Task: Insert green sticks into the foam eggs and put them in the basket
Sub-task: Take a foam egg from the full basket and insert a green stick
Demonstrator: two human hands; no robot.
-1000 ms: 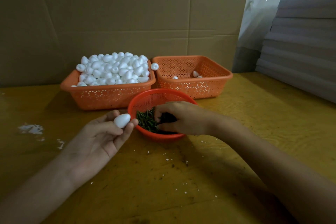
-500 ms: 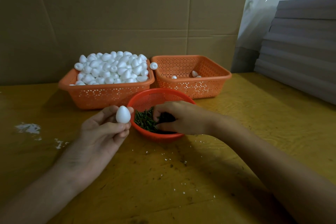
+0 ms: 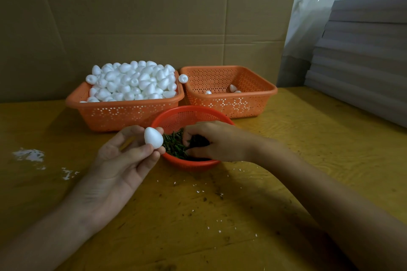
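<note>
One foam egg (image 3: 153, 138) is sitting mid-frame, w/ left hand (image 3: 123, 160) fingers pinching it just left of the red bowl (image 3: 191, 164). Right hand (image 3: 211, 141) is reaching into the green sticks (image 3: 174, 144), fingers curled; can't tell if gripping any. Upper centre-right, the basket (image 3: 242, 103) is holding a few eggs.

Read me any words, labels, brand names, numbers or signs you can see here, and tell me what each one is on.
There is no readable text anywhere in this view.
The brown cardboard wall, the orange plastic basket heaped with foam eggs, the nearly empty orange plastic basket, the round red mesh bowl, the stacked grey boards and the white foam egg in the left hand show no print, label or number.
</note>
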